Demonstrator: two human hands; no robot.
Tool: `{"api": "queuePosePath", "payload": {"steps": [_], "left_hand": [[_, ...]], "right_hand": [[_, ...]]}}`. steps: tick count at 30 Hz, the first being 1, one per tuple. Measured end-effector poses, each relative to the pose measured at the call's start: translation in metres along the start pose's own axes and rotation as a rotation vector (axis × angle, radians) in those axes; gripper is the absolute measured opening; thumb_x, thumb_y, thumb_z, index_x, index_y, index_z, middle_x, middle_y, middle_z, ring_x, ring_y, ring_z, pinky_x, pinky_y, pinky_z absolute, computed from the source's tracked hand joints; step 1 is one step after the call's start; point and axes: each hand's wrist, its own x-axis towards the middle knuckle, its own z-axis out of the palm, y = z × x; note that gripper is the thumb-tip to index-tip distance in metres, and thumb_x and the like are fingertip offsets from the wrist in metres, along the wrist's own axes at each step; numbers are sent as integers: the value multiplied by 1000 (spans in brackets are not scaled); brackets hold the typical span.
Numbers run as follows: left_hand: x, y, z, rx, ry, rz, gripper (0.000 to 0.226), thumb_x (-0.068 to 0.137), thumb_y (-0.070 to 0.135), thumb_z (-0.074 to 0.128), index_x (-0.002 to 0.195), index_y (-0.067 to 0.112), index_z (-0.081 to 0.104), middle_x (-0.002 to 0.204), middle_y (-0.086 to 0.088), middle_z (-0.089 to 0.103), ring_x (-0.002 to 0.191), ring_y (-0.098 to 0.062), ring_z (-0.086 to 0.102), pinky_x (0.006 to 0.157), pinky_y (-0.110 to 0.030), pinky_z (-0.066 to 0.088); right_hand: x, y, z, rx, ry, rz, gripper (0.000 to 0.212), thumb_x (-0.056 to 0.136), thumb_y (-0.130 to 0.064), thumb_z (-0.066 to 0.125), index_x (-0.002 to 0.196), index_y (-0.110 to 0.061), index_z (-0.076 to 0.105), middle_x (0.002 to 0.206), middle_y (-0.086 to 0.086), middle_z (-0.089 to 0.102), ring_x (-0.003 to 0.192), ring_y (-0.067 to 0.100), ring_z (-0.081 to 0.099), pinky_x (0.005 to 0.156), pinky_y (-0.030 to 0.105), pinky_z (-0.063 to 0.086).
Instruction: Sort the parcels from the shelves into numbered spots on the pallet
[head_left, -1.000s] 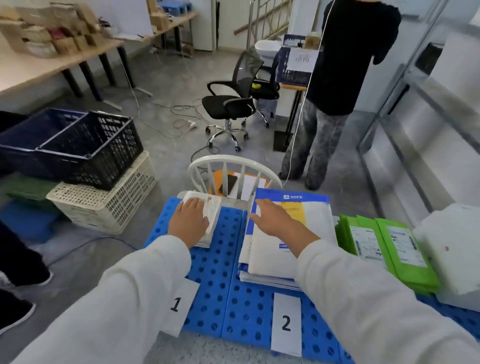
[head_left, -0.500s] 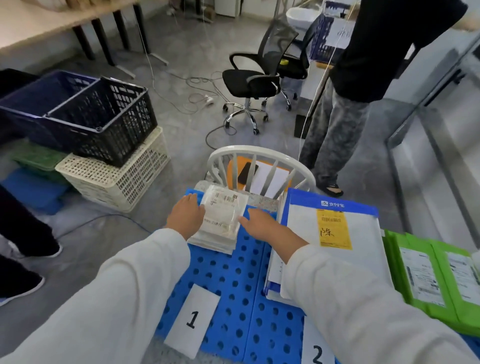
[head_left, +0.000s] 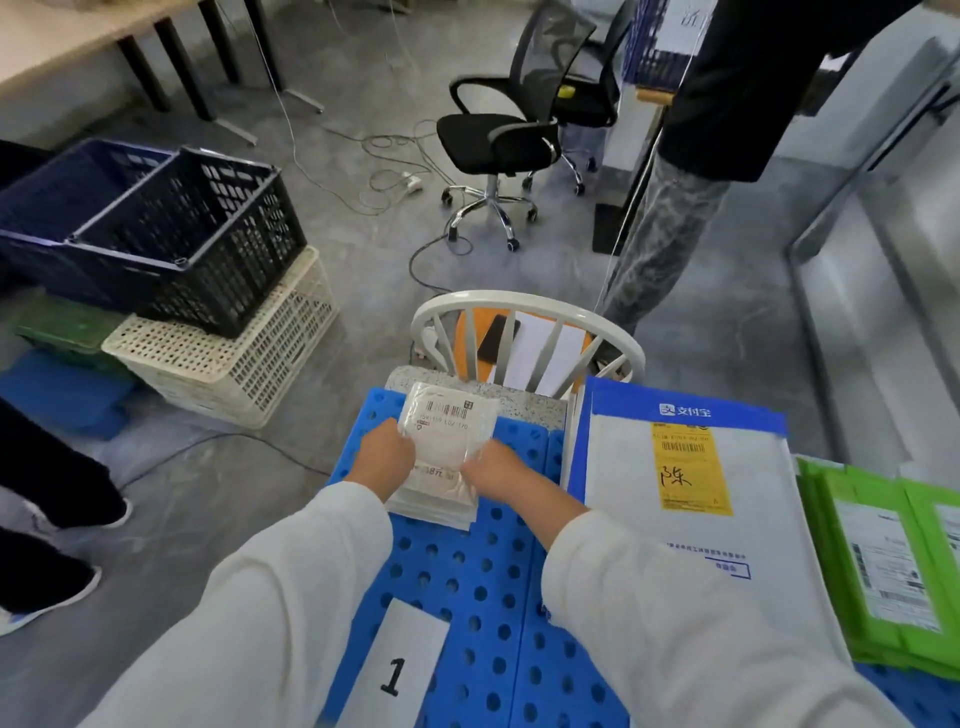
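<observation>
A stack of small white parcels (head_left: 445, 441) with a barcode label lies on the blue perforated pallet (head_left: 483, 582), above the paper card marked 1 (head_left: 399, 670). My left hand (head_left: 382, 457) grips the stack's left edge and my right hand (head_left: 496, 475) grips its right edge. To the right, a pile of large white-and-blue mailers (head_left: 691, 499) with a yellow label rests on the pallet. Green parcels (head_left: 883, 561) lie at the far right.
A white chair (head_left: 524, 332) stands just behind the pallet. Black and cream crates (head_left: 208, 291) are stacked at the left. A person in dark top (head_left: 727, 104) stands at the back right by an office chair (head_left: 498, 140). Cables cross the floor. Someone's shoes (head_left: 47, 587) are at the left.
My right hand left the large mailers and moved left onto the small white stack, so both hands now hold its sides. The view tilted down and left.
</observation>
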Motion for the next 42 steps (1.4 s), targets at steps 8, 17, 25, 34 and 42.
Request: {"api": "queuePosePath", "payload": {"steps": [8,17,25,34,42], "left_hand": [[-8,60,-38,235,322,463,50,91,2,46,141,2,38,148,-10,38,140,-23,30,117,-30,19],[-36,149,40,134,-26,453,39,97,16,45,135,8,45,134,-13,51,121,-30,51,97,-39,43],[-69,160,114,319,-203,396,36,104,15,27,132,-1,43,127,-19,55,113,-31,55,92,-37,47],[-84,177,112,212,-228,269,36,100,-2,28,131,-6,44,132,-20,52,121,-34,52,95,-36,45],[-93,199,87,-344,-241,169,25,95,14,50,119,8,47,118,-11,59,94,-20,55,68,-29,46]], "right_hand": [[-42,32,-87,-198,222,-172,49,99,-34,42,139,-6,37,134,13,46,111,26,53,89,36,47],[-85,176,-185,-221,614,226,64,98,-32,46,147,1,21,152,21,24,140,34,26,113,40,28],[-86,233,-163,355,562,368,82,94,-53,46,148,-1,12,147,16,37,130,33,44,103,37,38],[-84,219,-147,322,531,380,93,89,-65,40,151,-8,2,153,16,23,134,37,37,107,47,35],[-121,199,-156,-74,786,243,72,96,-54,38,147,-6,21,147,17,33,135,33,33,109,44,31]]}}
